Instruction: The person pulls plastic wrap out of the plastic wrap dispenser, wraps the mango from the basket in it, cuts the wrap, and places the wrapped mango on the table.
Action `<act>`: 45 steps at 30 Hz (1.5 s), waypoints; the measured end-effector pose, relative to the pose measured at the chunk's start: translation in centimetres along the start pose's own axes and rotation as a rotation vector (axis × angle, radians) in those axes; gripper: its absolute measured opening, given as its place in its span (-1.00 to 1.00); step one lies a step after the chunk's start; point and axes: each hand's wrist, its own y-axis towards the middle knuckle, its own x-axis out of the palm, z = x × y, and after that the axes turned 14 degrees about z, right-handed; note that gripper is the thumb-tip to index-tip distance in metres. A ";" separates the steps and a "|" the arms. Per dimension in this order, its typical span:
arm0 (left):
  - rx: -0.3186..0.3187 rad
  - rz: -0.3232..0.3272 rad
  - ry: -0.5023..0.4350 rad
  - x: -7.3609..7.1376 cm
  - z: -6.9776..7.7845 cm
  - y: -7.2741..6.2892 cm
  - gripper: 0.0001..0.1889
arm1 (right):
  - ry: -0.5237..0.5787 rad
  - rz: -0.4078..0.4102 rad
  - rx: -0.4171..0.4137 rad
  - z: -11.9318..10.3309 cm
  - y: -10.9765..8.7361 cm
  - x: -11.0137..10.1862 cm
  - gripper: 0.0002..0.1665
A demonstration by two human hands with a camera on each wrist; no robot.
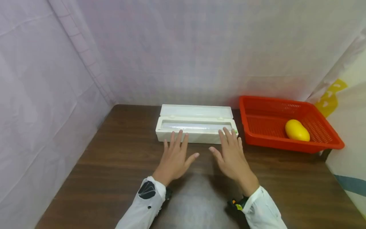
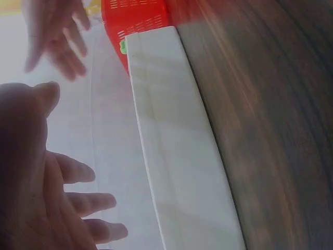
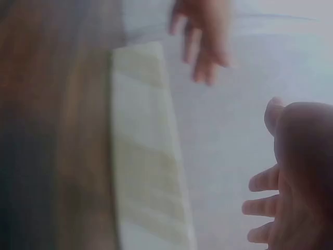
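A long white cling film dispenser point(image 1: 197, 137) stands on the table with its hinged lid point(image 1: 196, 111) raised at the back. Inside its slot lies a pale, shiny roll point(image 1: 197, 126), and a small green piece shows at the right end. My left hand point(image 1: 175, 157) is spread palm down over the front left of the box, holding nothing. Across from it, my right hand point(image 1: 233, 156) spreads its fingers over the front right part, likewise holding nothing. In the left wrist view the front wall of the dispenser point(image 2: 171, 135) appears beyond the fingers.
To the right of the dispenser sits a red plastic basket point(image 1: 286, 144) with a yellow mango-like fruit point(image 1: 297, 130) in it. White cloth point(image 1: 183, 54) hangs behind the brown wooden table point(image 1: 120, 178) and along its left side. Something yellow point(image 1: 328, 100) hangs behind the basket.
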 end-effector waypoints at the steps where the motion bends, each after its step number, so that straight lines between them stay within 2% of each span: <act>1: -0.001 0.001 -0.003 0.0 0.0 -0.1 -0.10 | 0.009 0.013 -0.002 0.2 0.1 -0.5 -0.10; 7: -0.010 0.042 -0.057 -0.1 0.1 -0.7 -0.20 | 0.027 0.057 -0.006 1.8 0.8 -4.1 -0.15; 11: 0.059 0.135 -0.070 -0.3 -0.4 -0.5 -0.31 | 0.027 0.060 0.003 3.0 1.3 -5.5 -0.18; 15: 0.136 0.261 -0.037 -0.9 -2.4 1.1 -0.45 | -0.006 0.014 0.024 4.3 2.2 -5.9 -0.19; 18: 0.152 0.302 -0.012 -1.6 -4.6 3.1 -0.55 | -0.029 -0.008 0.028 5.6 3.3 -5.4 -0.26; 21: 0.153 0.271 -0.025 -2.0 -6.8 4.8 -0.62 | -0.044 0.000 0.015 7.0 4.5 -4.7 -0.36; 23: 0.130 0.208 -0.076 -2.0 -8.1 5.6 -0.61 | -0.051 0.003 0.006 7.8 5.1 -4.2 -0.42; 25: 0.082 0.136 -0.138 -1.9 -9.3 6.1 -0.59 | -0.049 -0.004 -0.007 8.4 5.7 -3.8 -0.46; 27: 0.031 0.092 -0.200 -1.6 -10.4 6.5 -0.58 | -0.037 -0.020 -0.020 8.6 6.1 -3.4 -0.51; 29: -0.006 0.069 -0.254 -1.3 -11.4 6.8 -0.59 | -0.023 -0.039 -0.033 8.7 6.4 -2.9 -0.55; 31: -0.016 0.065 -0.286 -1.1 -12.2 7.1 -0.62 | -0.017 -0.061 -0.038 8.9 6.8 -2.3 -0.59; 38: -0.029 0.001 -0.315 -0.7 -12.9 7.4 -0.68 | -0.030 -0.101 -0.066 9.5 7.2 -0.9 -0.69; 45: -0.050 -0.026 -0.276 -0.6 -12.7 7.5 -0.77 | -0.067 -0.109 -0.120 9.4 7.6 -0.5 -0.80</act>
